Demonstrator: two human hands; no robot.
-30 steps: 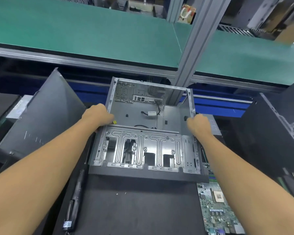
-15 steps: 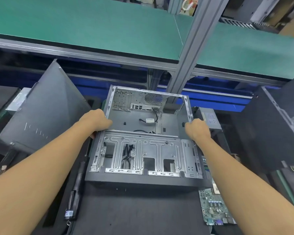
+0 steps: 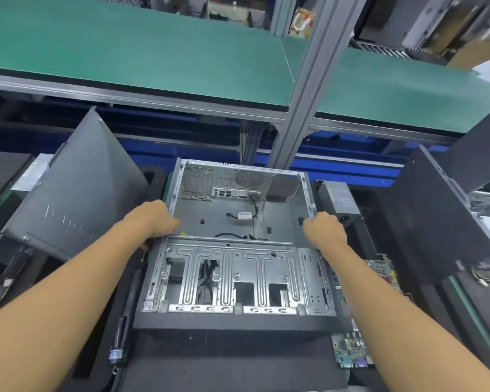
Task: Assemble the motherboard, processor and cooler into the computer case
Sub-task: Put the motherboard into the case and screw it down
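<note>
An open grey metal computer case (image 3: 229, 275) lies flat in the middle, its inside facing up, with a drive cage in front and loose black cables at the back. My left hand (image 3: 156, 222) grips the case's left wall. My right hand (image 3: 324, 232) grips the right wall. A green motherboard (image 3: 351, 349) lies to the right of the case, partly hidden under it and under my right arm. No processor or cooler can be made out.
A power supply (image 3: 340, 200) sits behind the case's right corner. Dark case panels lean at the left (image 3: 77, 193) and the right (image 3: 430, 216). A black foam mat (image 3: 224, 360) lies in front. A green shelf (image 3: 142, 49) and a metal post (image 3: 303, 94) stand above.
The case sits lower and nearer to me than before, both hands still on its side walls. More of the motherboard is covered by the case.
</note>
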